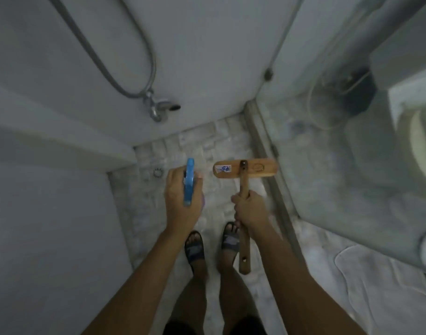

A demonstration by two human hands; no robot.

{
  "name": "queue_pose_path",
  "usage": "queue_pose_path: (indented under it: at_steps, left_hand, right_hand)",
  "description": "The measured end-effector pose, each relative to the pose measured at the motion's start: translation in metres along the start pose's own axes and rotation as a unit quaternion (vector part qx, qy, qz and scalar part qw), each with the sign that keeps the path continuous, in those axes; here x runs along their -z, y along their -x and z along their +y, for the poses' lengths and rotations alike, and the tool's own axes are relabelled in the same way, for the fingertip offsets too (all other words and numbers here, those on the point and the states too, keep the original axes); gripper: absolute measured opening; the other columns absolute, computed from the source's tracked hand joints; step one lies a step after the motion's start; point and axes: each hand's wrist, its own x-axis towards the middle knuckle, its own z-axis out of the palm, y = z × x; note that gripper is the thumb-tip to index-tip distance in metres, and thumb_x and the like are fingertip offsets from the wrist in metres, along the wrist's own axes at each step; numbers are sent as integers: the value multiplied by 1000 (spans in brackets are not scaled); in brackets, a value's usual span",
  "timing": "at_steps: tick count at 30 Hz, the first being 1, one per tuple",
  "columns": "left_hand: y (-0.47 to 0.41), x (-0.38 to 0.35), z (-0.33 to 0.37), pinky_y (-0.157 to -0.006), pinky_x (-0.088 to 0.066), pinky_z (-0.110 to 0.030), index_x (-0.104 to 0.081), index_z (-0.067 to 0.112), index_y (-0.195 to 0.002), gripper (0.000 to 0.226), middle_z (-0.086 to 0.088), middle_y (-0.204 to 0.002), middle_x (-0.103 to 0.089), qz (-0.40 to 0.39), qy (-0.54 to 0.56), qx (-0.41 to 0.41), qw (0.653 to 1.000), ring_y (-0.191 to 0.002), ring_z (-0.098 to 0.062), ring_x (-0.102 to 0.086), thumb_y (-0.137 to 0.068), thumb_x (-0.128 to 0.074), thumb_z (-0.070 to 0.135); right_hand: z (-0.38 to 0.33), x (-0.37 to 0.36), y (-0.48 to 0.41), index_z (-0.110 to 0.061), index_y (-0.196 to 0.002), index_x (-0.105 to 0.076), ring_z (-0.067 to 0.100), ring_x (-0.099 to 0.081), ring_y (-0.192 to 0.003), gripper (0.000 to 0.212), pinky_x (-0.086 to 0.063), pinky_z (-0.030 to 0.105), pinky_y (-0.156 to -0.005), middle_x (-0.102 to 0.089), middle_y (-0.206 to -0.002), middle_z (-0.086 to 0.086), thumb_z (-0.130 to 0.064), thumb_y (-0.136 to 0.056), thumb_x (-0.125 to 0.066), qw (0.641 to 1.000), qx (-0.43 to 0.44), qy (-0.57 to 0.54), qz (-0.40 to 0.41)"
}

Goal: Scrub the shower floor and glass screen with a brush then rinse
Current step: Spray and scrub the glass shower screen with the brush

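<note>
Both hands full over the shower floor (pixel 226 139).
Left hand (pixel 180 199) grips a blue spray bottle (pixel 189 181); right hand (pixel 249 210) clamps the wooden brush (pixel 245 169) handle, its head beside the glass screen (pixel 328 151).

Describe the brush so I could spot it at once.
Look at the tiled shower floor beside the glass screen. The right hand grips the brush: a wooden handle with a flat crossbar head. It is the only wooden thing, unlike the blue spray bottle in the left hand.

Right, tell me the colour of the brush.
Light brown wood, the brush; seen in the head view.
</note>
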Motion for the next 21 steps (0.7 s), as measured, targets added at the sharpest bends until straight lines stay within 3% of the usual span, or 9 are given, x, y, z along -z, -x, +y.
queue_pose_path:
  at_steps: [4,10,15,17,21]
  left_hand:
    - [21,-32,-131,-77,-49,-24,-58,9,-95,3,-14,-92,-59,15,-13,61,998,-82,-21,-59,-95,-61,9]
    - [31,-81,-274,-76,-46,-16,-59,0,-97,8,-16,-92,-58,23,-32,64,997,-82,-13,-56,-93,-61,6]
    - [16,-116,-379,-77,-52,-32,-59,-3,-101,24,-17,-93,-59,31,-51,61,996,-84,-26,-60,-96,-60,20]
    - [8,-129,-406,-77,-51,-29,-59,-3,-102,22,-16,-95,-58,37,-59,53,996,-85,-24,-59,-96,-61,18]
    - [-8,-156,-451,-81,-41,-9,-59,-3,-105,20,-13,-99,-54,66,-61,51,995,-90,-8,-51,-96,-62,14]
  right_hand:
    - [82,-62,-93,-5,-87,-59,20,-48,-50,10,-44,26,-42,-51,-69,11,-3,-91,-50,997,-67,28,-14]
    - [183,-134,-224,-8,-85,-61,18,-51,-47,13,-46,27,-45,-55,-67,6,-18,-93,-58,993,-83,88,-8]
    - [232,-169,-317,-1,-100,-66,20,-55,-52,21,-49,27,-47,-59,-71,8,-21,-94,-62,990,-79,117,-6]
    - [239,-178,-342,-4,-96,-66,17,-52,-49,16,-47,26,-45,-56,-67,6,-19,-94,-62,992,-72,105,-14]
    - [251,-199,-385,-9,-85,-62,14,-48,-44,14,-44,23,-42,-54,-65,4,-21,-91,-65,992,-44,110,-46]
